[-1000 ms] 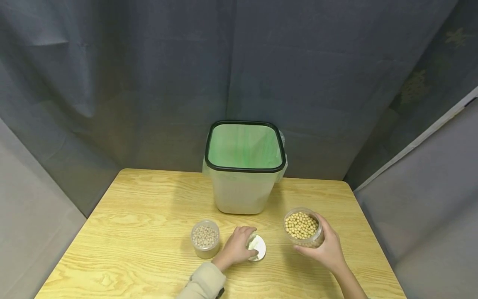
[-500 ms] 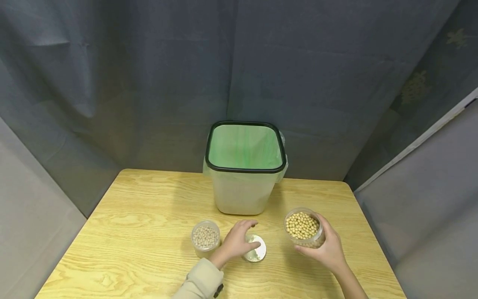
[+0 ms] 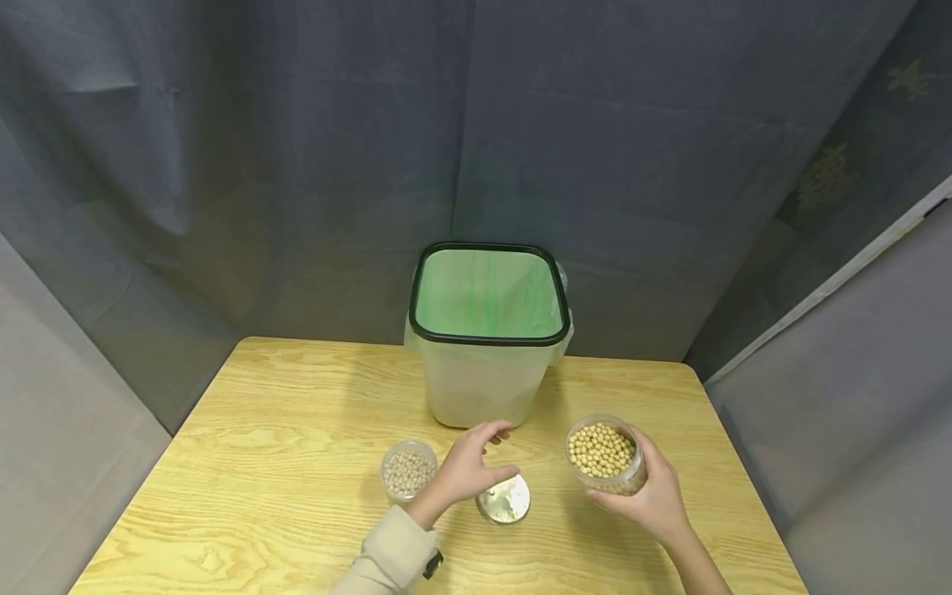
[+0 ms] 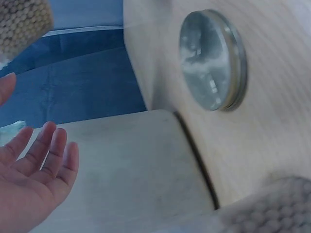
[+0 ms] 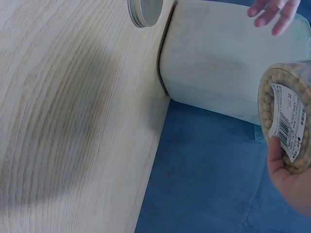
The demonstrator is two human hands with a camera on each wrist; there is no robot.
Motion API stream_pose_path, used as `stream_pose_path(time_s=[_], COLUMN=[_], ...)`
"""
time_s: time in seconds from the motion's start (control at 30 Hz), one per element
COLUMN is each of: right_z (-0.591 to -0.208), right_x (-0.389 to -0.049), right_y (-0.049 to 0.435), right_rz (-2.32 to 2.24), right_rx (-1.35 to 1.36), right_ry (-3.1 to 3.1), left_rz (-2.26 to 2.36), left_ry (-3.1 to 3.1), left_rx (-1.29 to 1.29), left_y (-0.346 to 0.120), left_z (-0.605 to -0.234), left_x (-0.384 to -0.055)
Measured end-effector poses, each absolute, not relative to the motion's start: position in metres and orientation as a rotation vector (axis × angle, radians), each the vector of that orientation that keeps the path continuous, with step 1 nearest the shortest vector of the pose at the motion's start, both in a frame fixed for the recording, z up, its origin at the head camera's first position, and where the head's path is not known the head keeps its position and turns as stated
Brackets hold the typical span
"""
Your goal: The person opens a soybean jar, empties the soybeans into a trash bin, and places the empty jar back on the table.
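Observation:
My right hand [image 3: 654, 492] grips a clear jar of round yellow beans [image 3: 601, 450], held tilted above the table at the right. Its lid is off, and in the right wrist view the jar's base shows a white label [image 5: 289, 119] with a barcode. My left hand [image 3: 468, 467] hovers, fingers spread and relaxed, holding nothing. Just below it a round silvery lid [image 3: 506, 501] lies on the table; the left wrist view shows that lid [image 4: 206, 60] in full. A second clear jar of paler beans [image 3: 408, 473] stands open-topped to the left, partly hidden by my left wrist.
A pale bin [image 3: 483, 384] with a black rim and a green liner stands behind the hands, at the back of the wooden table [image 3: 260, 463]. A dark curtain [image 3: 335, 165] hangs behind the table, with grey panels [image 3: 855, 397] at the sides.
My left hand has lifted off the lid and moved slightly away toward the bin, its fingers opening. More of the lid now shows. The right hand and its jar have stayed in place.

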State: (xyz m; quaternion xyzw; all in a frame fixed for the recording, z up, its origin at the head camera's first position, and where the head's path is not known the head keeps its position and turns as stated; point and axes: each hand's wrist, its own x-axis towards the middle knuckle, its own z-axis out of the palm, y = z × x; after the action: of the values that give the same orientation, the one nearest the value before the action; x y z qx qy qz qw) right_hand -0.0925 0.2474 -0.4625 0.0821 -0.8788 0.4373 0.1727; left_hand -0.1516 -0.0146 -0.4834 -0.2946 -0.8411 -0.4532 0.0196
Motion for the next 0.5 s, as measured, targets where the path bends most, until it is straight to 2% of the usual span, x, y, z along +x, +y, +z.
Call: stream_pose_path(time_s=[0.5], right_z=[-0.462], right_x=[-0.092], right_y=[0.246], right_rz=[1.230], right_rx=[0.261], right_ry=[-2.483], left_rz=[-1.462], left_ry=[-2.497], left_rx=[-0.855], left_y=[-0.029], left_z=[-0.448], left_x=[-0.160])
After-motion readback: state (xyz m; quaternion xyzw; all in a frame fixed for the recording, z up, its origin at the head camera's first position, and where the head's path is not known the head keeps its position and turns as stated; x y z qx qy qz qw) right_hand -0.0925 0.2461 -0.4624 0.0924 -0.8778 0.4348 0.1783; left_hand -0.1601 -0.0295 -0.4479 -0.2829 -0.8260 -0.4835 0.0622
